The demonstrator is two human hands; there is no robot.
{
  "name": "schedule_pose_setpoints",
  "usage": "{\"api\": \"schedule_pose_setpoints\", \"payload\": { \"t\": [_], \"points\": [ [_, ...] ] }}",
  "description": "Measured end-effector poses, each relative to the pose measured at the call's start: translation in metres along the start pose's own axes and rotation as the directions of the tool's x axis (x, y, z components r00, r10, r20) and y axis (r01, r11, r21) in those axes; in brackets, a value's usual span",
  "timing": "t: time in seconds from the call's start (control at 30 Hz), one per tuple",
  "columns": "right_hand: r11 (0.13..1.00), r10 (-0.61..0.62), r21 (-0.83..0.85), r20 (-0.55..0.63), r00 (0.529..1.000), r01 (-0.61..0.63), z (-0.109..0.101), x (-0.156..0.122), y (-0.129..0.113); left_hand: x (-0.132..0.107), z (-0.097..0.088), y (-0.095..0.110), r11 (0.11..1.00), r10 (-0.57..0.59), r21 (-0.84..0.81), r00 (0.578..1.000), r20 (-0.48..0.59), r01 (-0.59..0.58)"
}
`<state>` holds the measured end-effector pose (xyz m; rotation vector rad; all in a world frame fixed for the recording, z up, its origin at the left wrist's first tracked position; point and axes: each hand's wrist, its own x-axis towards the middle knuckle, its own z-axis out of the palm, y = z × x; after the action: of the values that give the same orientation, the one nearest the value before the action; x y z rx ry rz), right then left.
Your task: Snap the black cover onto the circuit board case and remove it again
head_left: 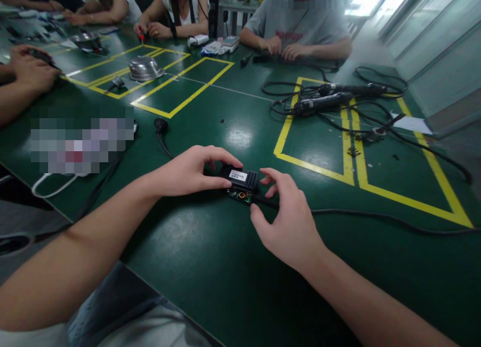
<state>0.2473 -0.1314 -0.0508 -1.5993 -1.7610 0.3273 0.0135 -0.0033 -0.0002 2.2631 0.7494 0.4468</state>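
My left hand [201, 171] grips the left end of a black ribbed plastic casing [246, 181] between thumb and fingers. The casing carries a white printed label [238, 175]. Along its near side, a green circuit board [240, 195] with a copper-coloured ring shows below the casing edge. My right hand [287, 212] is curved around the right end with thumb and fingers apart, holding nothing that I can see. A black cable [361, 215] runs from the casing's right end, passes under my right hand and continues to the right. A black plug [161, 125] with its cord lies beyond my left forearm.
Black electric screwdrivers [323, 104] with looped cords lie at the back right, near small screws [353, 151]. Yellow tape [315, 167] marks rectangles on the green table [180, 267]. A metal bowl [146, 69] stands upside down farther back. Several people sit around the table.
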Motion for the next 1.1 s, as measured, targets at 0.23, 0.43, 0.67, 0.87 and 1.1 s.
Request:
{"api": "schedule_pose_setpoints", "payload": {
  "t": [0.23, 0.43, 0.67, 0.87, 1.1],
  "points": [
    [1.000, 0.006, -0.014, 0.025, 1.000, -0.006, -0.0023, 0.0019, -0.0037, -0.0010, 0.0050, 0.0014, 1.000, 0.030, -0.006, 0.996, 0.081, -0.030],
    [1.000, 0.011, -0.009, 0.064, 0.998, -0.010, -0.0024, 0.0022, -0.0004, -0.0004, 0.0072, 0.0011, 0.998, 0.057, -0.004, 0.995, 0.083, -0.057],
    [1.000, 0.007, -0.010, 0.110, 0.994, -0.006, -0.0045, 0.0036, 0.0028, -0.0011, 0.0087, -0.0005, 0.997, 0.073, 0.026, 0.993, 0.090, -0.076],
    [1.000, -0.009, -0.024, 0.109, 0.994, 0.011, -0.0044, 0.0025, 0.0042, -0.0015, 0.0088, 0.0027, 0.996, 0.056, 0.069, 0.993, 0.101, -0.063],
    [0.997, -0.031, -0.061, 0.080, 0.996, 0.036, 0.0005, 0.0007, 0.0043, -0.0002, 0.0052, 0.0028, 0.999, 0.023, -0.024, 0.995, 0.100, -0.021]
  ]
}}
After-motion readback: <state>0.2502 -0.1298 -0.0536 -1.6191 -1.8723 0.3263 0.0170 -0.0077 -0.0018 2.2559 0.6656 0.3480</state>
